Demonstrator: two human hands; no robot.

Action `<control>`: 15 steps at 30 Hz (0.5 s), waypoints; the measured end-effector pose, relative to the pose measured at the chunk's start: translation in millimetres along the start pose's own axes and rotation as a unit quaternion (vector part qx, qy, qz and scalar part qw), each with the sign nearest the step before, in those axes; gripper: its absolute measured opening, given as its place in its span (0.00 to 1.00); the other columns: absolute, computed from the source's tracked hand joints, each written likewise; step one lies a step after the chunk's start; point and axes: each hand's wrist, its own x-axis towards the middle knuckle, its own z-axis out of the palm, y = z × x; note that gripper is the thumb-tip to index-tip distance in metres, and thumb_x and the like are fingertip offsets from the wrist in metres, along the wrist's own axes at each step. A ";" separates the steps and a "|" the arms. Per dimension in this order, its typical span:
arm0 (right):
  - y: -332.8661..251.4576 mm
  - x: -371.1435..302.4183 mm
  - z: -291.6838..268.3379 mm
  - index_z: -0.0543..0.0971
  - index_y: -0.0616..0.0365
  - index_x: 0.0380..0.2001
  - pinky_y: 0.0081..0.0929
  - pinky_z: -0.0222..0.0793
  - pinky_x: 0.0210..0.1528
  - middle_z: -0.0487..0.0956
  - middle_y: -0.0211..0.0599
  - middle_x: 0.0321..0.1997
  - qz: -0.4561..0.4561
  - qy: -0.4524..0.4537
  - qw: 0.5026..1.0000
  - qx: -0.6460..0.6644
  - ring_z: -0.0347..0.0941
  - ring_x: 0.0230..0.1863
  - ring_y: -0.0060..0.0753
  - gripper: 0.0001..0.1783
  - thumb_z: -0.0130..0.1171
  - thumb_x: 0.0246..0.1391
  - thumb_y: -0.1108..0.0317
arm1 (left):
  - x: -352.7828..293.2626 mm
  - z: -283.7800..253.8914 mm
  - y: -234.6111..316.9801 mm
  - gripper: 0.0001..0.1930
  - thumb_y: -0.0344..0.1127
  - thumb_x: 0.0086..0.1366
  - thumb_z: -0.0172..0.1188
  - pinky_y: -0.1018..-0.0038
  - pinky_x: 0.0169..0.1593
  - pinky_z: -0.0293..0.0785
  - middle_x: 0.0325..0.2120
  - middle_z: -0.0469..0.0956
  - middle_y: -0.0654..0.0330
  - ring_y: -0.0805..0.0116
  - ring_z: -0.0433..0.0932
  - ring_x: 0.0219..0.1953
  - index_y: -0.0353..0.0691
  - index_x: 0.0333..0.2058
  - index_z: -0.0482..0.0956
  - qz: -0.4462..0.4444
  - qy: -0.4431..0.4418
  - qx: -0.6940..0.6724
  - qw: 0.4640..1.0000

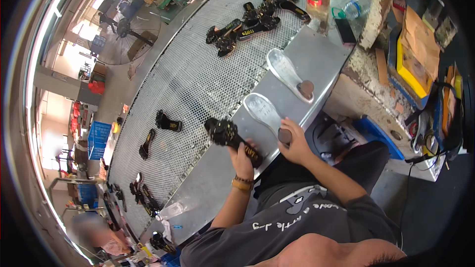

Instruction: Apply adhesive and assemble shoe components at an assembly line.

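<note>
My left hand (241,162) is closed around the sole of a black sandal (225,133) with a bulky, gold-flecked strap, held over the metal ledge. My right hand (295,143) has its fingers bent about a round brown knob (284,136) at the heel end of a clear foot-shaped plate (261,111). A second clear foot-shaped plate (284,66) lies farther along the ledge, with a similar brown knob (306,89) at its heel end.
A metal ledge (324,52) borders a wide mesh conveyor (183,76). Several black sandals (255,30) are heaped at its far end, with others (169,121) toward the left. A dark phone (345,30), a plastic bottle (352,10) and a yellow-edged tray (414,76) are at the right.
</note>
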 end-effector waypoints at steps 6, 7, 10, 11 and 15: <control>-69.8 32.6 -46.5 0.76 0.60 0.45 0.38 0.69 0.64 0.82 0.48 0.46 0.285 -0.105 0.943 0.138 0.78 0.60 0.53 0.14 0.67 0.60 0.68 | 54.7 14.4 20.1 0.17 0.32 0.77 0.48 0.65 0.46 0.81 0.46 0.81 0.53 0.62 0.82 0.42 0.39 0.61 0.67 0.068 0.009 0.018 0.998; -69.4 21.0 -43.6 0.76 0.60 0.45 0.38 0.69 0.64 0.82 0.48 0.46 0.286 -0.096 0.943 0.140 0.78 0.60 0.53 0.14 0.67 0.60 0.68 | 61.6 21.6 22.3 0.19 0.41 0.79 0.45 0.61 0.52 0.79 0.51 0.79 0.53 0.59 0.82 0.48 0.37 0.61 0.70 0.076 0.006 -0.041 0.996; -90.5 -9.7 -54.0 0.76 0.60 0.45 0.40 0.68 0.65 0.81 0.47 0.47 0.193 -0.034 0.953 0.230 0.77 0.61 0.53 0.13 0.65 0.59 0.72 | 31.1 66.7 34.1 0.25 0.52 0.80 0.40 0.59 0.52 0.80 0.45 0.82 0.53 0.57 0.83 0.47 0.37 0.54 0.75 -0.071 -0.156 -0.139 0.975; -96.0 -9.9 -53.6 0.76 0.60 0.45 0.40 0.68 0.65 0.81 0.47 0.47 0.197 -0.023 0.954 0.226 0.77 0.61 0.53 0.13 0.65 0.59 0.72 | 14.6 83.7 30.1 0.21 0.49 0.80 0.43 0.61 0.51 0.80 0.42 0.82 0.53 0.57 0.84 0.44 0.38 0.54 0.75 -0.099 -0.158 -0.065 0.980; -69.3 -7.3 -60.6 0.75 0.59 0.46 0.47 0.67 0.61 0.80 0.45 0.48 -0.013 0.243 0.969 -0.038 0.76 0.58 0.56 0.18 0.69 0.53 0.68 | -27.3 127.1 -4.2 0.17 0.36 0.77 0.48 0.62 0.52 0.80 0.47 0.80 0.52 0.58 0.83 0.46 0.35 0.59 0.69 0.068 -0.362 0.213 0.905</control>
